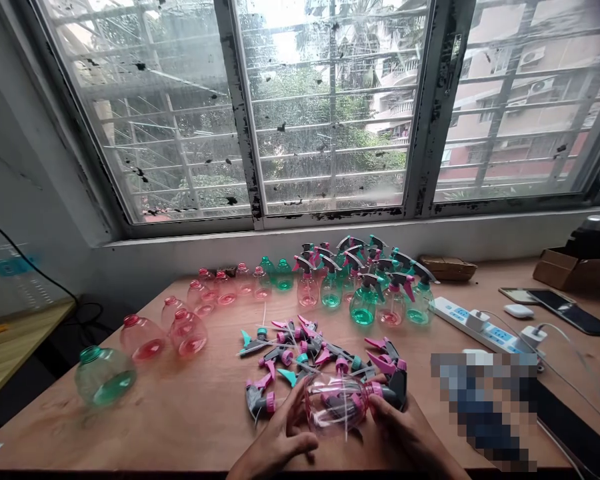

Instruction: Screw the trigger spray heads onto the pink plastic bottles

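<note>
A clear pink spray bottle (325, 417) lies sideways between my hands near the table's front edge, its neck pointing right. My left hand (283, 433) curls around the bottom end of the bottle. At the neck, my right hand (403, 427) grips the pink collar of a grey-and-pink trigger sprayer (396, 389); the sprayer sits at the bottle's mouth, and some right fingers are hidden. Just behind lies a heap of loose trigger sprayers (310, 347) in pink, green and grey. One grey-and-pink sprayer (260, 400) rests left of my left hand.
Headless pink bottles (187, 333) and a green bottle (105, 377) stand on the left. Several bottles with sprayers (363, 307) stand at the back centre. On the right are a power strip (485, 327) with cables, phones (575, 310) and a cardboard box (575, 267).
</note>
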Available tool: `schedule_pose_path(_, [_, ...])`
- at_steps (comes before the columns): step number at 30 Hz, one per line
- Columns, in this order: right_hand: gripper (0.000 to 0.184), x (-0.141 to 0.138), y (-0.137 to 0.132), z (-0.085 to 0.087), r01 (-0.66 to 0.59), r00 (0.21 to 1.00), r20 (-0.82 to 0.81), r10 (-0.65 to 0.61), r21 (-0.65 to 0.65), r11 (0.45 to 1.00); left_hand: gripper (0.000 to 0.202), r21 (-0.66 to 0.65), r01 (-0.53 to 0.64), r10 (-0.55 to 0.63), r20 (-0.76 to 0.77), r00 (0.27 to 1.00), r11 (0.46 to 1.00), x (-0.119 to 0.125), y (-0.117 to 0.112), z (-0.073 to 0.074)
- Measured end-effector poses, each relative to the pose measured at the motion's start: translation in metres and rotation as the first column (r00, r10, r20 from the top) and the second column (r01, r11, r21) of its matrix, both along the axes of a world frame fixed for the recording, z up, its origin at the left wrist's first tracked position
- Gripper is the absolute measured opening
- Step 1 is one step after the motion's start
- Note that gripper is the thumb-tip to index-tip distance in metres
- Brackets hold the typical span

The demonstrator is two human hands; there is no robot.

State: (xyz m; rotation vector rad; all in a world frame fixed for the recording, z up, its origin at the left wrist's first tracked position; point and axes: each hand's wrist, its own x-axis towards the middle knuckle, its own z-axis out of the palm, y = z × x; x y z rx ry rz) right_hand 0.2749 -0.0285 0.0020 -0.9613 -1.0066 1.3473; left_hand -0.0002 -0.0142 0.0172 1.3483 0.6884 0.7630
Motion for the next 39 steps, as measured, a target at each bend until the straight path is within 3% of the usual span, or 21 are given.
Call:
schedule_pose_path(3, [0.048,0.000,0.000,0.000,0.044,0.999,0.002,-0.044,0.011,0.999,0.089,-0.025,0.049,-0.048,0.057,0.997,0.998,0.002,0.000,0.007])
schedule_pose_path(7, [0.048,0.000,0.001,-0.003,0.044,0.998,-0.034,-0.044,-0.004,0.999,0.108,-0.027,0.030,-0.030,0.010,0.999,0.999,0.005,-0.002,0.009])
schedule_pose_path(11, [0.049,-0.001,0.003,-0.003,0.047,0.998,-0.038,-0.047,0.003,0.999,0.120,0.015,-0.061,0.062,-0.052,0.997,0.998,0.004,0.000,-0.002])
schedule_pose_path(14, [0.049,-0.001,0.003,-0.002,0.027,0.999,-0.032,-0.026,0.010,1.000,0.116,0.004,-0.031,0.031,-0.062,0.998,1.000,0.002,0.001,-0.006])
schedule_pose_path(20, [0.051,-0.001,0.001,0.000,0.021,0.999,-0.027,-0.021,0.007,1.000,0.104,-0.016,-0.010,0.010,-0.007,1.000,1.000,0.004,-0.002,0.001])
schedule_pose_path(26, [0.045,0.001,0.003,-0.003,-0.025,0.999,-0.030,0.026,0.022,0.999,0.109,0.037,-0.039,0.040,-0.022,0.999,0.999,0.004,-0.002,-0.002])
schedule_pose_path(30, [0.049,0.002,0.005,-0.008,-0.009,0.999,-0.037,0.009,0.004,1.000,0.119,0.004,-0.057,0.057,0.035,0.998,0.998,0.002,0.000,-0.006])
schedule_pose_path(36, [0.045,0.002,0.005,-0.013,-0.080,0.995,-0.052,0.083,0.058,0.995,0.106,-0.068,-0.047,0.048,0.019,0.999,0.997,0.001,0.002,-0.011])
schedule_pose_path(39, [0.043,0.001,0.008,-0.014,-0.065,0.996,-0.050,0.069,0.076,0.995,0.109,-0.032,-0.039,0.040,0.004,0.999,0.999,0.002,0.001,-0.008])
